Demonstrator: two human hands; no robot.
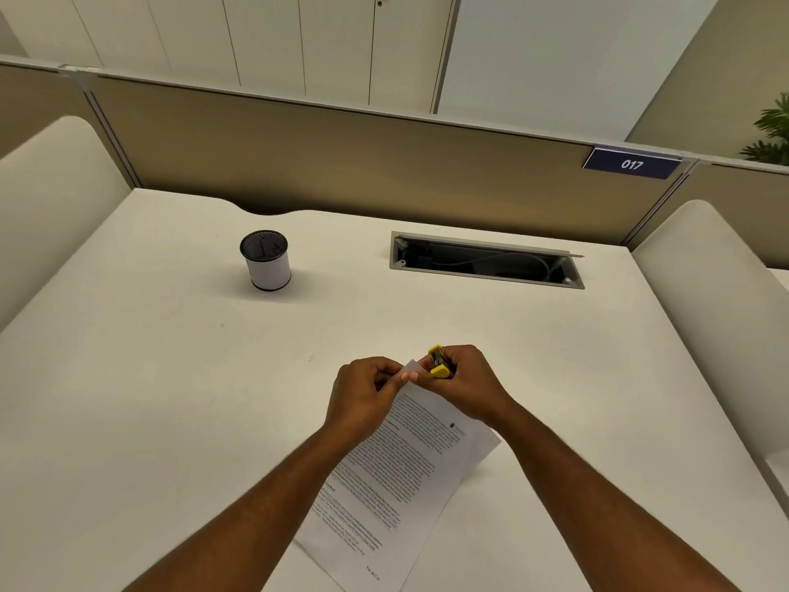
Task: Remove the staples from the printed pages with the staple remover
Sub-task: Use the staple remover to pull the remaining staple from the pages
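Observation:
The printed pages (397, 467) lie slanted on the white desk (170, 378), their far corner lifted. My left hand (363, 395) pinches that raised corner between thumb and fingers. My right hand (465, 380) grips the yellow staple remover (439, 361), whose jaws sit right at the corner of the pages. The staple itself is too small to make out, and the hands hide the paper's top edge.
A black-and-white mesh pen cup (265, 260) stands at the back left. An open cable tray (486, 260) is cut into the desk at the back right. Beige partition panels (341, 155) wall the desk's far side, with padded side screens left and right.

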